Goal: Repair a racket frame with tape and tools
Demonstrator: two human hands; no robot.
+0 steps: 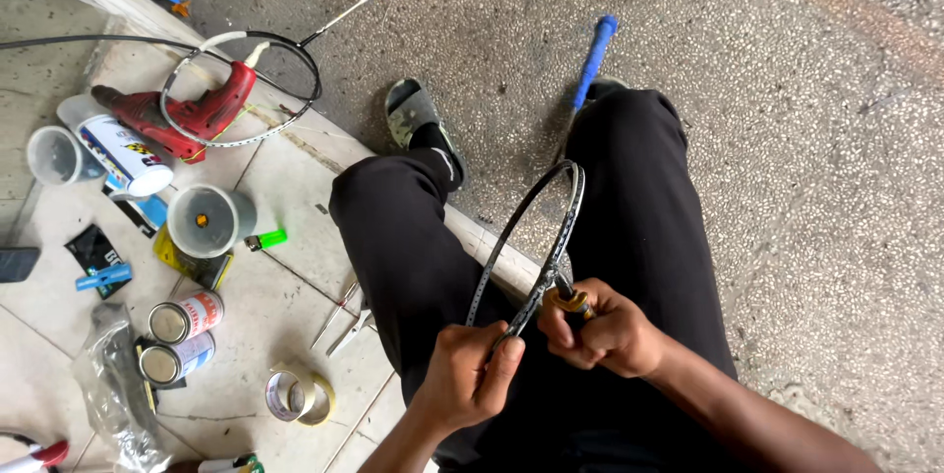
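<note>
Right now your left hand (464,375) is clenched around the lower rim of an unstrung black racket frame (536,237) resting across your lap, and your right hand (602,333) grips a yellow-handled tool (570,299) pressed against that rim just above your left thumb. No strings show in the frame, so by my reading the work on it is at an early stage, with all the stringing left. A second racket (258,80) with an orange grip lies on the tiled floor (295,188) over a red drill (187,111). Near it stand a clear plastic cup (54,154), seemingly empty, and a grey cup (202,220) with something small and orange inside. Two closed tin cans (182,335) lie beside a tape roll (295,394).
</note>
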